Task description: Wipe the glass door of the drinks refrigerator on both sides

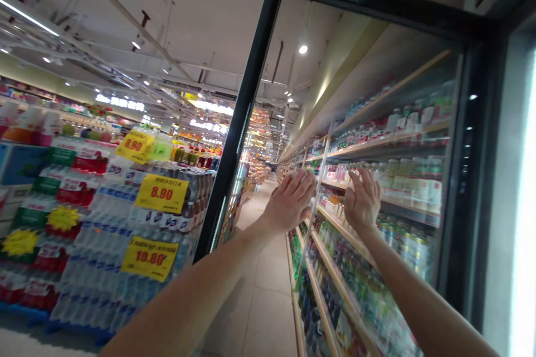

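Note:
A glass door (288,95) in a black frame stands swung out in front of me, filling the middle and right of the view. My left hand (290,202) is stretched forward at the pane with its fingers extended and lying flat; its fingertips are slightly blurred. To its right, my right hand (363,201) is raised with the palm forward and fingers apart, holding nothing. Both hands are at or very near the glass; whether each one touches it I cannot tell. The door's black left edge (240,122) is beyond my left hand.
Shelves of bottled drinks (412,178) appear in the glass at right. Stacked packs of bottled water (100,234) with a yellow price sign (161,193) stand on the left. A tiled aisle floor (266,290) runs away behind the pane. A bright lit cabinet edge (523,206) borders the far right.

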